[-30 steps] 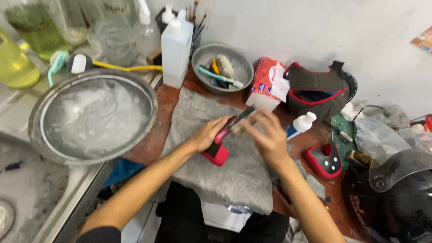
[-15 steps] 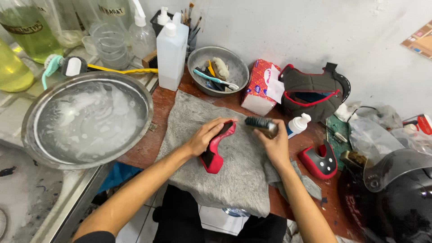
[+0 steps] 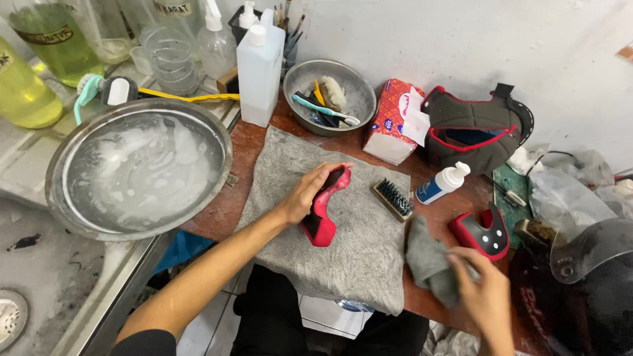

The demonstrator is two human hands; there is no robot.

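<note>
My left hand (image 3: 308,192) grips a red and black helmet pad (image 3: 324,211) and holds it on edge on the grey towel (image 3: 343,257) spread over the brown table. My right hand (image 3: 483,296) is at the table's front right, closed on a small grey cloth (image 3: 428,262). A black-bristled brush (image 3: 393,198) lies on the towel's right edge, apart from both hands. A second red and black pad (image 3: 482,232) rests on the table just above my right hand.
A large metal basin (image 3: 79,217) of soapy water stands at left. Behind are a white bottle (image 3: 259,69), a metal bowl (image 3: 295,79) of brushes, a tissue pack (image 3: 390,120), a grey helmet liner (image 3: 471,128) and a small bottle (image 3: 440,184). A dark helmet with visor (image 3: 587,264) sits at right.
My right hand has put the brush down on the towel's edge and moved to the front right, where it has taken hold of the grey cloth. My left hand still holds the pad.
</note>
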